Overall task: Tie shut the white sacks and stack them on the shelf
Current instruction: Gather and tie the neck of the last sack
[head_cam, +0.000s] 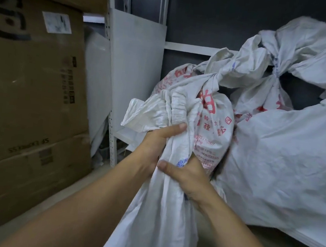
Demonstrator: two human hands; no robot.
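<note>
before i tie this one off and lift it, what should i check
1. Grip on the neck: ok. The left hand and right hand both grip the gathered neck of the held sack.
2. Knot made: not ok. The sack mouth is bunched above the hands, with no knot.
3. Sacks on the shelf secured: ok. The tied sacks show knotted tops.
4. Room on the shelf: cannot tell. The tied sacks fill its right side, and only a strip of board shows to their left.
5. Clearance on the left: ok. The cardboard boxes stand apart from the held sack.
</note>
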